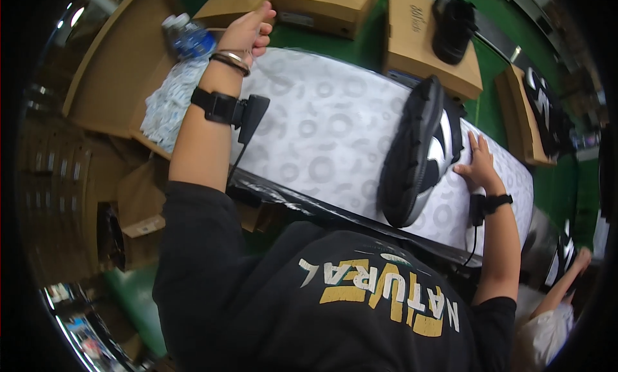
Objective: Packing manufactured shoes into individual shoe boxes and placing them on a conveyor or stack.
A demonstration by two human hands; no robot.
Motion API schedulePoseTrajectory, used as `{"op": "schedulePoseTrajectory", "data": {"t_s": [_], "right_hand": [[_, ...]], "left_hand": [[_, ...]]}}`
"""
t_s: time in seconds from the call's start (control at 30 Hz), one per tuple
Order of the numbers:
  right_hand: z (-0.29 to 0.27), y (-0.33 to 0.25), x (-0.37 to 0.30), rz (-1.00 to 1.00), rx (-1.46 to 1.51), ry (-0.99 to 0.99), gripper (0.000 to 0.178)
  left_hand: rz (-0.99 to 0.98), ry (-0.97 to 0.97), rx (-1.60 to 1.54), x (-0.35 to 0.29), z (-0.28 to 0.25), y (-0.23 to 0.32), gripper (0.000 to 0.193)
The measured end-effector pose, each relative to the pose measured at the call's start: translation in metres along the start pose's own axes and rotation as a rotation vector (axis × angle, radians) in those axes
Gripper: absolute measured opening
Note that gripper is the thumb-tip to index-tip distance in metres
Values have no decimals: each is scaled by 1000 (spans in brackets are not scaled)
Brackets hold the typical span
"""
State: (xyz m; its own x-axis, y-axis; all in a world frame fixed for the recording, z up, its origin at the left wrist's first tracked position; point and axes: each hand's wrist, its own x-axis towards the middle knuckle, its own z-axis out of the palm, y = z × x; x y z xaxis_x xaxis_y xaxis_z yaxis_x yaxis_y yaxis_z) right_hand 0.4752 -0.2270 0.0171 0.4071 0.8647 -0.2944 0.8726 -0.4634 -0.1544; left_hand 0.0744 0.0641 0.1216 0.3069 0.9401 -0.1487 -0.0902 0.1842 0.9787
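A black sneaker [412, 153] with a white side marking lies on its side on a wide stack of white wrapping paper [309, 121] printed with grey rings. Part of another black shoe shows behind it. Just right of the sneaker, my right hand [479, 166] rests on the paper with its fingers spread, holding nothing. My left hand [248, 36] is raised at the far left of the paper, near an open carton [96, 69] of small white packets [174, 104]. Its fingers are curled together; what they hold, if anything, is hidden.
Plastic bottles [193, 40] stand in the carton. Cardboard shoeboxes [322, 8] line the far side, one with a black shoe [453, 27] on top. More black-and-white shoes [547, 111] sit far right. Another person's arm [560, 288] reaches in at the lower right.
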Motion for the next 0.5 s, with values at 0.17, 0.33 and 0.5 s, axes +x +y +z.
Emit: {"op": "schedulePoseTrajectory", "data": {"t_s": [0.17,0.33,0.5], "right_hand": [[13,28,4,-102,15,83,103],[13,40,15,-213,72,40,100],[12,52,22,-223,80,-43,94]], "left_hand": [[129,-59,-99,-90,-75,-9,29],[262,467,-450,-188,-195,-22,34],[-48,1161,245,-243,-288,-76,35]]}}
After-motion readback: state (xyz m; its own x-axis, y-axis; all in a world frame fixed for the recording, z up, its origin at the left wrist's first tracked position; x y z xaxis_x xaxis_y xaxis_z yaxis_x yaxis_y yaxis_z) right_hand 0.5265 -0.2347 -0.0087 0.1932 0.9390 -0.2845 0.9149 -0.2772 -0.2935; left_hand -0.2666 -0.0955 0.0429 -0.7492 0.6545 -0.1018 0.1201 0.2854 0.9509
